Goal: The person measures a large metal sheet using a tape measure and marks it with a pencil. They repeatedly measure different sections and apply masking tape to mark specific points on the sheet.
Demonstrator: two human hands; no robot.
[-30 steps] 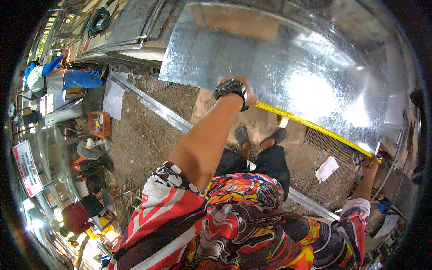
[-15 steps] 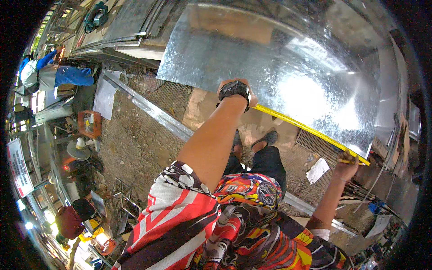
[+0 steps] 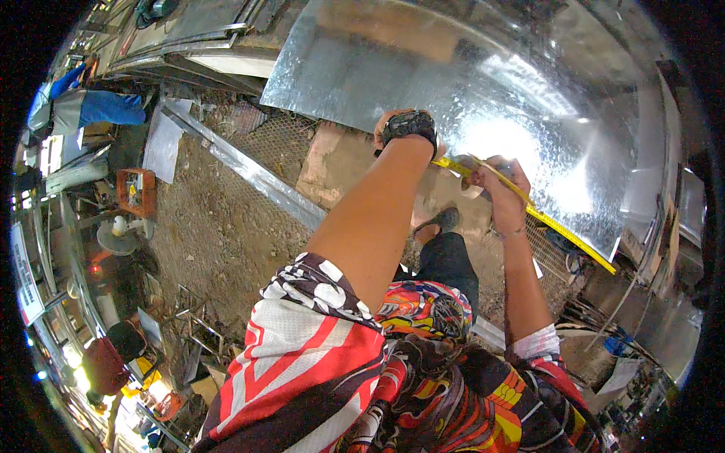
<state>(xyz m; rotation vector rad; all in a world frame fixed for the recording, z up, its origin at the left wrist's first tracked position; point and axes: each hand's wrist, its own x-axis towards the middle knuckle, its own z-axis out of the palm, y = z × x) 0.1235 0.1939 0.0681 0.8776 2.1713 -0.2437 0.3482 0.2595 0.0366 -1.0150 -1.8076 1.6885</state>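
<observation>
hands [image 3: 507, 193] closer together along yellow tape [image 3: 572, 235]

A gritty brown floor [image 3: 200, 234] stretches beneath bright light [image 3: 73, 355] leftward.

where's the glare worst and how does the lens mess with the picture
Head view: glare is worst on the metal sheet, burnt white just beyond the right hand; head view: the fisheye leaves black corners; head view: spots at lower left are washed out too.

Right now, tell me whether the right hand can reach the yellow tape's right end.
Likely yes: the right hand is at the tape, and nothing visible blocks its way along the metal sheet to that end.
</observation>
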